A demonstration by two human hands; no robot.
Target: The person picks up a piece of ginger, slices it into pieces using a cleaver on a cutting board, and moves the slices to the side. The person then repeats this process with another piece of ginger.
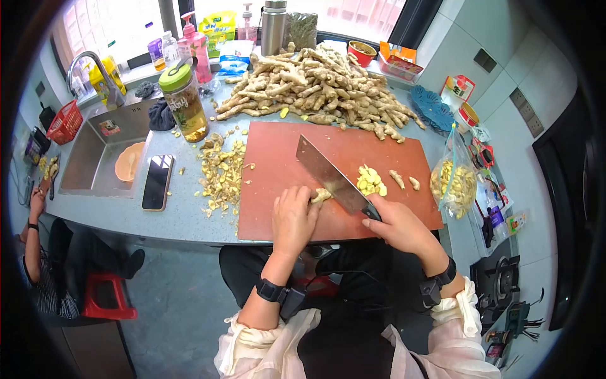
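I see right hand (399, 226) gripping cleaver (325, 172), left hand (294, 218) gripping ginger piece (322, 195); frame right, plastic bag (457, 146) holds ginger slices (459, 182).

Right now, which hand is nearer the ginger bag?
Right. Right hand, gripping the knife, is left of the ginger bag; left hand, holding a ginger piece, farther left.

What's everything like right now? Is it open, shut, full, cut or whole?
Left hand, holding the ginger piece.
Right hand, gripping the knife.
Ginger slices, cut, heaped.
Ginger pile, mostly unsliced.
Ginger scraps, scattered.
Cutting board, lying flat.
Plastic bag, partly filled; seal unclear.
Jar, lid on, holding liquid.
Phone, flat, screen dark.
Tap, no flow visible.
Sink, bowl inside.
Steel flask, upright.
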